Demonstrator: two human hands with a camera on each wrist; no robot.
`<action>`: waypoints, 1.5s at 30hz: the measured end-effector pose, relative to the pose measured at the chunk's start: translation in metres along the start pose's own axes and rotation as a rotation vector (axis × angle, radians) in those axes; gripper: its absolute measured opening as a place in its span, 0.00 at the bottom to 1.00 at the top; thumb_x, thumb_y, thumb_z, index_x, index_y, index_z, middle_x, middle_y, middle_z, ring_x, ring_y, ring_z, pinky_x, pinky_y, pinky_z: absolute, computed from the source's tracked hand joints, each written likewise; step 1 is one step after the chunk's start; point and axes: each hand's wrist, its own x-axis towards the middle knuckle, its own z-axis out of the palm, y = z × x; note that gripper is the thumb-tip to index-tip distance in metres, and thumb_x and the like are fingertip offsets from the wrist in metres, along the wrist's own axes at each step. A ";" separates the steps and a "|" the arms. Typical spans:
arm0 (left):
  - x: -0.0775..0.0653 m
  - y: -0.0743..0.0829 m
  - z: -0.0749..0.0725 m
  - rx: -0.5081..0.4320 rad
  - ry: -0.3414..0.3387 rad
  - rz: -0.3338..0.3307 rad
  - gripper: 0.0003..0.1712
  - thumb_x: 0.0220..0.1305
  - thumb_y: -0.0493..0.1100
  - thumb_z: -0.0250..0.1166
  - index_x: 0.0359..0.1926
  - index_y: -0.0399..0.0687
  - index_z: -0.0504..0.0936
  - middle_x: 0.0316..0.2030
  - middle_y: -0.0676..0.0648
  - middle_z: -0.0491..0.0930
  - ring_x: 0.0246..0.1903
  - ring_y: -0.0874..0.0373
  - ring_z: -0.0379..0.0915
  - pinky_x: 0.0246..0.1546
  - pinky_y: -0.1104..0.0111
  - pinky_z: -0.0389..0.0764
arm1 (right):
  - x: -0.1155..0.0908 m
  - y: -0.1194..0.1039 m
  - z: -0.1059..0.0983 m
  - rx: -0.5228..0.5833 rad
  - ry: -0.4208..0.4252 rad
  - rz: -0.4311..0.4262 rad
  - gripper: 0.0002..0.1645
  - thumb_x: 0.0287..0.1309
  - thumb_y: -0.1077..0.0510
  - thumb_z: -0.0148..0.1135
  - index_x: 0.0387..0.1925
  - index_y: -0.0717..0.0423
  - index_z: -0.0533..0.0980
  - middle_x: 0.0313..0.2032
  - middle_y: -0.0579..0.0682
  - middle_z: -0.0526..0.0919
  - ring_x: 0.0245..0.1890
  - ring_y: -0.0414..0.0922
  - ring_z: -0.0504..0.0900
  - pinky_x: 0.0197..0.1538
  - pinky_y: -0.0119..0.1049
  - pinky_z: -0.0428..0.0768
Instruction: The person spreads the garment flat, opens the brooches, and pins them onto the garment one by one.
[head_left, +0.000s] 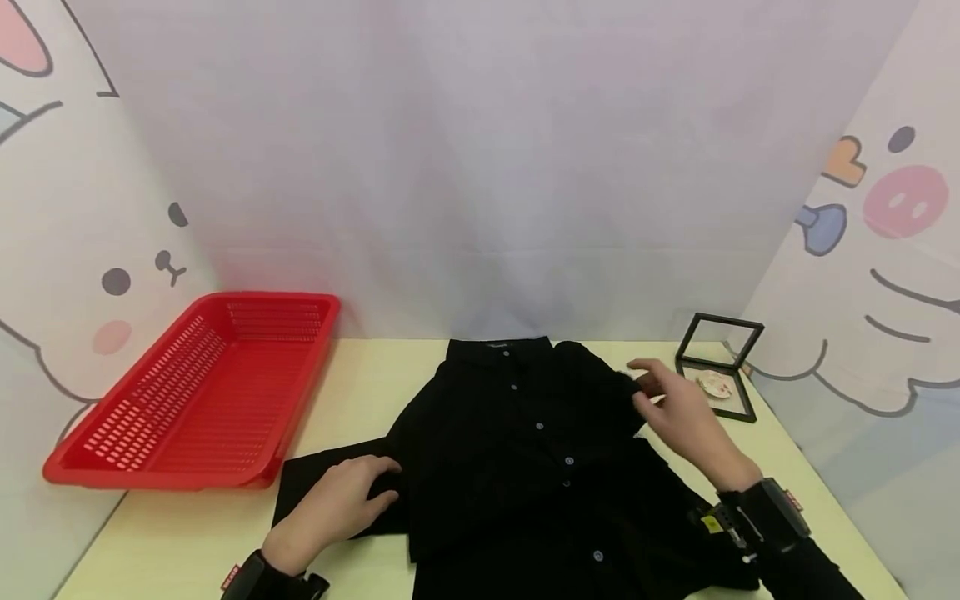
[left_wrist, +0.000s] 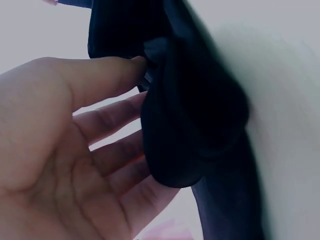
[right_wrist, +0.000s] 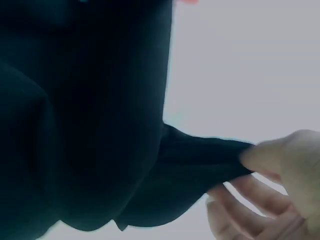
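A black button-up shirt (head_left: 487,450) lies front up on the table, collar at the far side and pale buttons down its front. Its left-side sleeve (head_left: 311,475) extends flat toward the basket. Over that sleeve, my left hand (head_left: 337,500) is close beside the shirt body; the left wrist view has thumb and fingers around a fold of black cloth (left_wrist: 195,115). At the far right, my right hand (head_left: 686,421) pinches the end of the other sleeve (head_left: 600,383). The right wrist view has that cloth (right_wrist: 185,175) stretched out from the shirt to the thumb and fingers.
A red plastic basket (head_left: 258,442) stands at the left, its slotted walls rising from the pale yellow table (head_left: 187,542). Back right, beyond my right hand, is an open black-framed clear case (head_left: 731,410) with a small patterned item (head_left: 714,384). A light curtain (head_left: 480,167) closes off the back.
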 end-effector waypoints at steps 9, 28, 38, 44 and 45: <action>-0.004 -0.005 0.006 -0.037 0.014 0.004 0.17 0.62 0.39 0.74 0.52 0.46 0.85 0.53 0.45 0.84 0.55 0.44 0.81 0.57 0.46 0.80 | -0.012 0.009 0.022 -0.116 -0.212 0.100 0.33 0.53 0.77 0.56 0.64 0.71 0.70 0.52 0.70 0.79 0.46 0.61 0.80 0.48 0.56 0.80; -0.006 -0.006 0.007 -0.039 0.056 0.000 0.16 0.62 0.40 0.74 0.51 0.48 0.86 0.53 0.47 0.84 0.54 0.46 0.81 0.56 0.47 0.80 | -0.034 0.027 -0.014 -0.137 -0.270 0.365 0.08 0.64 0.63 0.61 0.40 0.66 0.76 0.30 0.56 0.81 0.28 0.49 0.77 0.32 0.44 0.73; -0.007 -0.007 0.006 -0.048 0.067 -0.022 0.16 0.62 0.42 0.75 0.51 0.51 0.86 0.53 0.49 0.84 0.56 0.45 0.81 0.56 0.47 0.80 | -0.042 0.015 -0.076 -0.212 -0.081 0.333 0.18 0.67 0.59 0.60 0.51 0.70 0.77 0.42 0.69 0.84 0.27 0.50 0.79 0.30 0.41 0.72; -0.007 -0.007 0.006 -0.066 0.057 -0.023 0.16 0.62 0.41 0.75 0.51 0.51 0.86 0.53 0.48 0.84 0.56 0.44 0.81 0.57 0.47 0.80 | -0.049 0.006 -0.106 -0.258 0.079 0.324 0.17 0.62 0.60 0.61 0.49 0.67 0.79 0.35 0.63 0.87 0.27 0.44 0.78 0.28 0.35 0.70; -0.007 -0.007 0.006 -0.066 0.057 -0.023 0.16 0.62 0.41 0.75 0.51 0.51 0.86 0.53 0.47 0.84 0.56 0.44 0.81 0.57 0.47 0.80 | -0.050 0.002 -0.110 -0.265 0.109 0.326 0.18 0.61 0.60 0.61 0.49 0.68 0.79 0.34 0.63 0.87 0.27 0.42 0.77 0.28 0.34 0.70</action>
